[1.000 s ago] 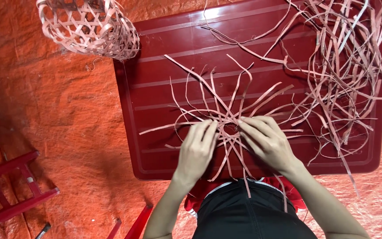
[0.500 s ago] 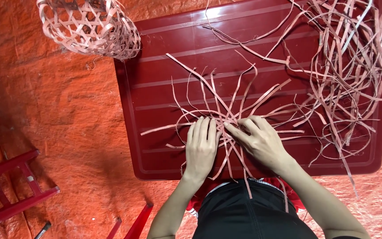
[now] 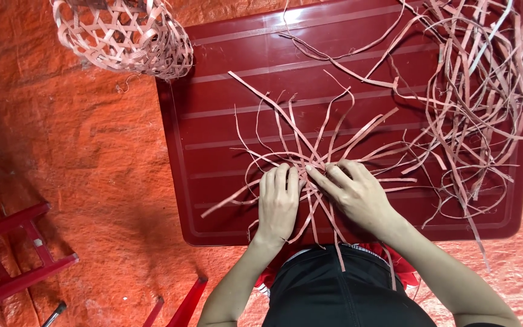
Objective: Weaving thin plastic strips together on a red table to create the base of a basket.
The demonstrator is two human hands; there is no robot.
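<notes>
At the near edge of the red table (image 3: pixel 213 139), both hands lie on a star of thin pinkish strips (image 3: pixel 310 163) that cross one another and fan out over the tabletop. The left hand (image 3: pixel 278 203) rests flat on the crossing, palm down, its fingers straight and held together, pressing the strips against the table. The right hand (image 3: pixel 358 194) sits just beside it, touching the same crossing; its fingers are slightly spread and bent, with the fingertips at the centre where the strips meet. Whether they pinch a single strip cannot be told. A few strip ends hang over the near edge toward the person's dark clothing.

Farther off, toward the right edge and far right corner of the table, lies a loose tangle of spare strips (image 3: pixel 479 91), some trailing past the edge. Beyond the far left corner, a woven open-work basket (image 3: pixel 125 33) of the same material rests on the orange tarpaulin (image 3: pixel 62 151). A red frame (image 3: pixel 13 254) stands on the tarpaulin well to the left.
</notes>
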